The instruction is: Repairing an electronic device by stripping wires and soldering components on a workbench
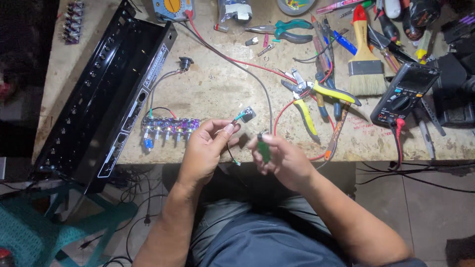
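Hands work above the bench edge: left hand pinches a small wired component, right hand grips a green lighter.

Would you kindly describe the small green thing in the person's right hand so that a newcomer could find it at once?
Start at the workbench and follow its near edge to the middle, where two hands meet. The right hand pinches a small green lighter-like item upright. It is the only plain green piece there; the left hand holds thin wires to a little grey part.
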